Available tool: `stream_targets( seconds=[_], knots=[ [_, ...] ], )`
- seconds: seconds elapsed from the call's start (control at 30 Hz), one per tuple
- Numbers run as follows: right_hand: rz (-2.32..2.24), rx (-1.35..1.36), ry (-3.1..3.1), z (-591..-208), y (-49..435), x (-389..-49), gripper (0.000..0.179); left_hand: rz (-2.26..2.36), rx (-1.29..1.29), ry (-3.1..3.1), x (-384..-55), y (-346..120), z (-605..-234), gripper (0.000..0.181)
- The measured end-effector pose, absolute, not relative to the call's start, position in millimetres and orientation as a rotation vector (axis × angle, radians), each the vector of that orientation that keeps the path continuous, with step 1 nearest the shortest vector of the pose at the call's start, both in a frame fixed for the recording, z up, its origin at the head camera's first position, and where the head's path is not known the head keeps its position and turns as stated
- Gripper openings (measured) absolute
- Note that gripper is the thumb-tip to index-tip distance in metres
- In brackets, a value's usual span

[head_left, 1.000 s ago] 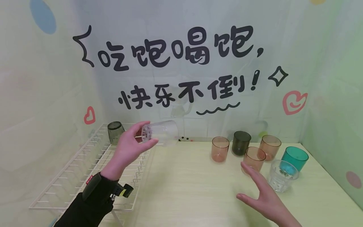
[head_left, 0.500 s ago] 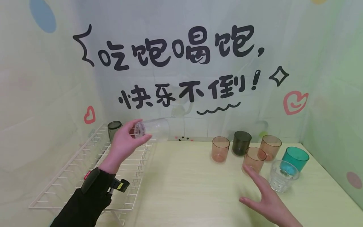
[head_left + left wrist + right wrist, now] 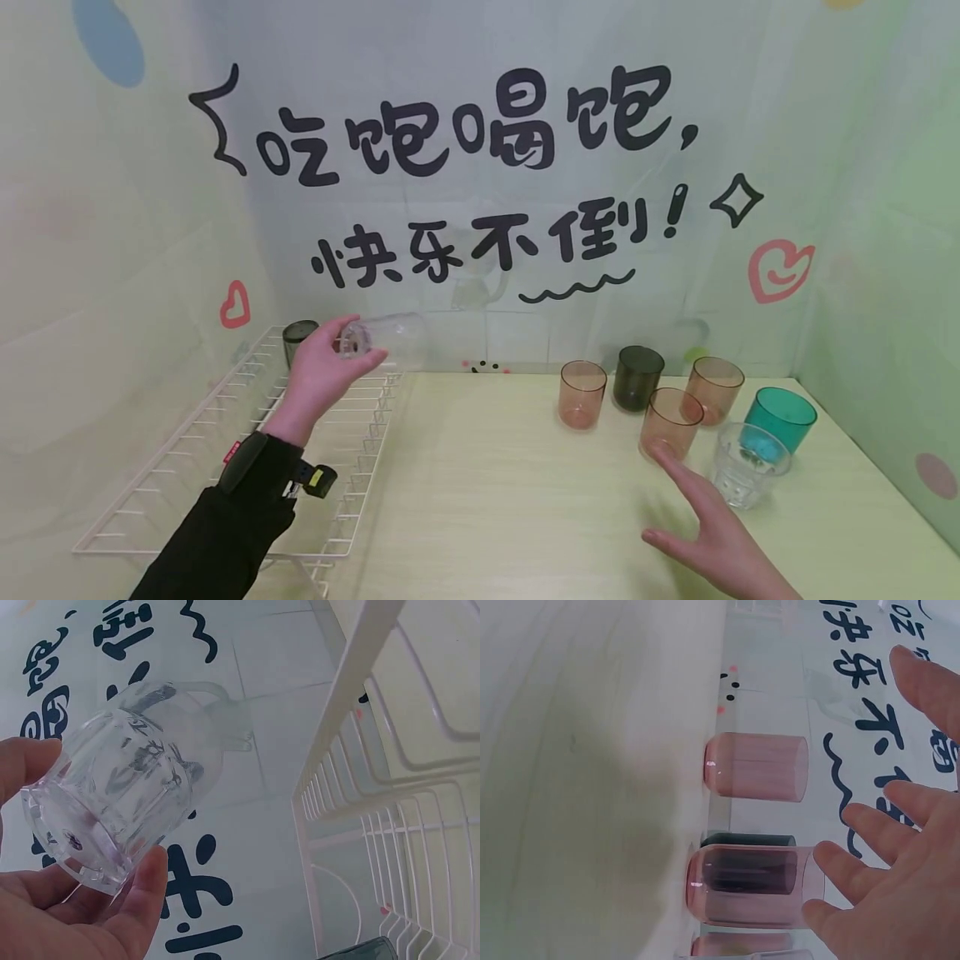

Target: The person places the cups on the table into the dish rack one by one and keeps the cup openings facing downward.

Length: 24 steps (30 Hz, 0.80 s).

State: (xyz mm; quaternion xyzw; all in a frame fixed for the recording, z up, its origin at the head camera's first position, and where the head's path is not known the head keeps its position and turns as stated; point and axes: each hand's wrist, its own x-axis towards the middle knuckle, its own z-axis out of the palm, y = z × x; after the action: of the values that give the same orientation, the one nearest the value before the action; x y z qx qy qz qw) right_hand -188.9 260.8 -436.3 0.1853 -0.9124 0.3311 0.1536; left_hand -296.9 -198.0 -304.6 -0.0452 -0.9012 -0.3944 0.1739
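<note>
Left hand: the left hand (image 3: 324, 377) grips a clear glass (image 3: 386, 343) by its thick base, thumb on one side and fingers curled under the other (image 3: 139, 889).
Clear glass: it lies on its side in the air, base toward the palm, mouth pointing at the wall, above the far end of the rack.
Rack: a white wire rack (image 3: 187, 483) sits on the left part of the table, against the wall; its rods fill the right side of the left wrist view (image 3: 390, 825).
Dark cup on rack: a smoky grey cup (image 3: 298, 340) stands at the rack's far end, just behind the left hand.
Right hand: the right hand (image 3: 708, 537) hovers over the table with fingers straight and spread, holding nothing; its fingertips are near a pink cup (image 3: 670, 423), and touch cannot be told.
Other cups: another pink cup (image 3: 581, 394), a dark cup (image 3: 638, 378), a third pink cup (image 3: 713, 390), a teal cup (image 3: 780, 418) and a clear tumbler (image 3: 748, 465) stand close together at the table's right.
Table: pale wood-grain top (image 3: 495, 492).
</note>
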Motion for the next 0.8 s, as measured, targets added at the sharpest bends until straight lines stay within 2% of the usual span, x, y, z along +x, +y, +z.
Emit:
stream_targets(
  seconds=[0.8],
  knots=[
    [0.872,0.482,-2.617,-441.6,272.8,-180.0,0.087,-1.121,0.107,-2.511,-331.3,-217.6,-320.5,0.079]
  ],
)
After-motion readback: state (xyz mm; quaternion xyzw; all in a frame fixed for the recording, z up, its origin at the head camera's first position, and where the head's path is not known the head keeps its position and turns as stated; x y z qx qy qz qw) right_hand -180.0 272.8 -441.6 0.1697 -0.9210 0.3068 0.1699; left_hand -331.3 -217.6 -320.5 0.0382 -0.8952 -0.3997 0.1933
